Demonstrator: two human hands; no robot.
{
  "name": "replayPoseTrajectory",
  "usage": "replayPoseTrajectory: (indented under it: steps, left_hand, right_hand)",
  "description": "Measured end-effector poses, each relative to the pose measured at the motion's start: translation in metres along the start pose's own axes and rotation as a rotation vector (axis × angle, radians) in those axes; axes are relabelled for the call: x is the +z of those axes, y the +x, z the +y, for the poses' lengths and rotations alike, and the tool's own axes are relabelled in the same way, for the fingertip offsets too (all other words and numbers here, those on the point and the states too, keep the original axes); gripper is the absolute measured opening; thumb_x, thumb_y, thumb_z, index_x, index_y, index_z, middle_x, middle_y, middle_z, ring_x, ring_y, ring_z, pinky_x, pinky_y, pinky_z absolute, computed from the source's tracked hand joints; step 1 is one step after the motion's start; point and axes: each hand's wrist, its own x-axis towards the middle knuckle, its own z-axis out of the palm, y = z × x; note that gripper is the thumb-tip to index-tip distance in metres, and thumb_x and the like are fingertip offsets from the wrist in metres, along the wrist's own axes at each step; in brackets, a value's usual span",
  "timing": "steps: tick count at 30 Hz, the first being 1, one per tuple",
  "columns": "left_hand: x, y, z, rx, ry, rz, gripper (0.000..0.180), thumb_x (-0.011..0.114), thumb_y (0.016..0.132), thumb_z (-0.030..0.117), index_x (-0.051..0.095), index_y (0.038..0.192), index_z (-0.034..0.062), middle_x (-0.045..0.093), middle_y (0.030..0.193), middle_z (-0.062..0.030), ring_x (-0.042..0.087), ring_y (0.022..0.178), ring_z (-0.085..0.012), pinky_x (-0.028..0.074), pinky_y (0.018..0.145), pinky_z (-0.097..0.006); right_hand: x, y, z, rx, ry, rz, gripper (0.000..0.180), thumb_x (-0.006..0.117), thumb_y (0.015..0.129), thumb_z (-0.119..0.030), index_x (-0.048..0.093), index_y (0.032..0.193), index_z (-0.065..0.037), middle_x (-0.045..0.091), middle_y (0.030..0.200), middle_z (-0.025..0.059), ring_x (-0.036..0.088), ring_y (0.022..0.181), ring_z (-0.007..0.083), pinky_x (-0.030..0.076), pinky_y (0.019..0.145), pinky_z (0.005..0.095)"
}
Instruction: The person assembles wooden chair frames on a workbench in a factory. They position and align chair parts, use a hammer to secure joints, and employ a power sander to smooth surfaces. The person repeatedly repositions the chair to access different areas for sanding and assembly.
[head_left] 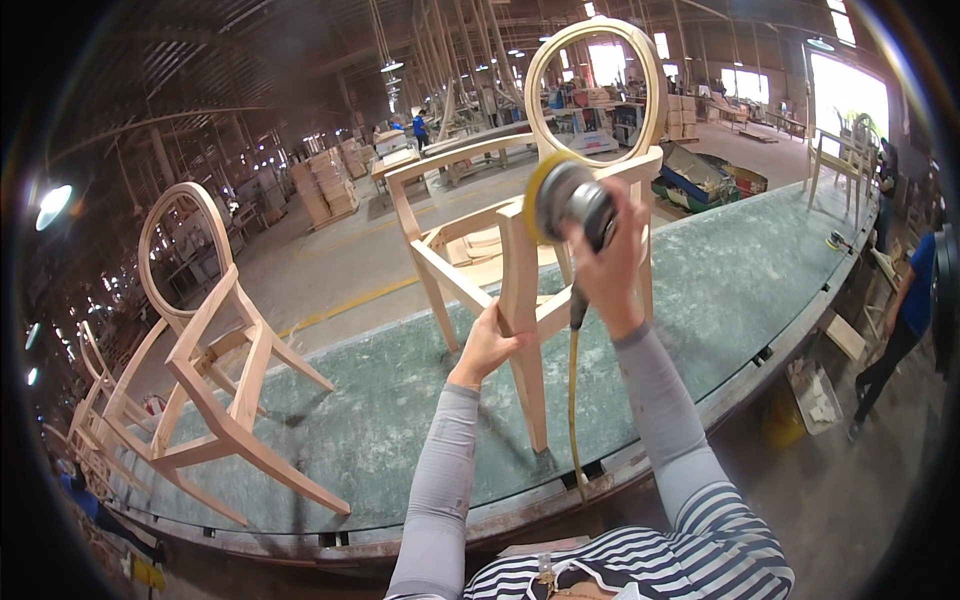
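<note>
An unfinished wooden chair frame (518, 265) with a round open back stands on the green-topped workbench (690, 300) in front of me. My left hand (487, 345) is wrapped round its near leg, below the seat. My right hand (612, 262) grips a round orbital sander (572, 205) with a yellow pad and a dark body. The sander's pad is tilted up on edge beside the top of that leg; whether it touches the wood I cannot tell. From the sander a yellowish air hose (573, 400) hangs down to the bench's near edge.
To the left stands another round-backed chair frame (215, 400), with more beyond it. At the far right end of the bench are another chair (845, 160) and a small sander (836, 241). A person in blue (905, 300) stands at right, near a bin of offcuts (815, 395).
</note>
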Motion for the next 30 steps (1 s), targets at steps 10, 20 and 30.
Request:
replayPoseTrajectory:
  steps: [10, 20, 30]
  left_hand:
    - [-0.003, 0.0, 0.003, -0.002, 0.116, -0.028, 0.063, 0.075, 0.067, 0.016, 0.05, 0.123, 0.0005, 0.062, 0.103, -0.0063, 0.055, 0.094, -0.016, 0.044, 0.087, -0.031]
    - [-0.002, 0.002, -0.004, 0.029, 0.134, -0.021, 0.067, 0.076, 0.068, 0.019, 0.048, 0.126, 0.0001, 0.061, 0.108, -0.0075, 0.055, 0.1, -0.0174, 0.042, 0.092, -0.031]
    - [-0.004, 0.004, -0.004, 0.002, 0.111, -0.038, 0.067, 0.076, 0.068, 0.019, 0.048, 0.126, -0.0003, 0.061, 0.111, -0.0083, 0.055, 0.103, -0.0179, 0.041, 0.093, -0.031]
  right_hand:
    - [-0.01, 0.015, 0.004, -0.276, 0.057, -0.109, 0.058, 0.077, 0.066, -0.008, 0.054, 0.118, -0.015, 0.045, 0.111, 0.0169, 0.055, 0.096, 0.0358, 0.05, 0.076, 0.0406]
    - [-0.014, 0.017, 0.002, -0.415, 0.104, -0.231, 0.06, 0.078, 0.059, -0.005, 0.058, 0.113, -0.022, 0.042, 0.11, 0.0131, 0.06, 0.088, 0.0331, 0.055, 0.069, 0.0386]
    - [-0.02, 0.012, 0.009, -0.524, 0.079, -0.347, 0.06, 0.079, 0.058, -0.004, 0.058, 0.112, -0.024, 0.042, 0.111, 0.0135, 0.061, 0.088, 0.0305, 0.057, 0.069, 0.037]
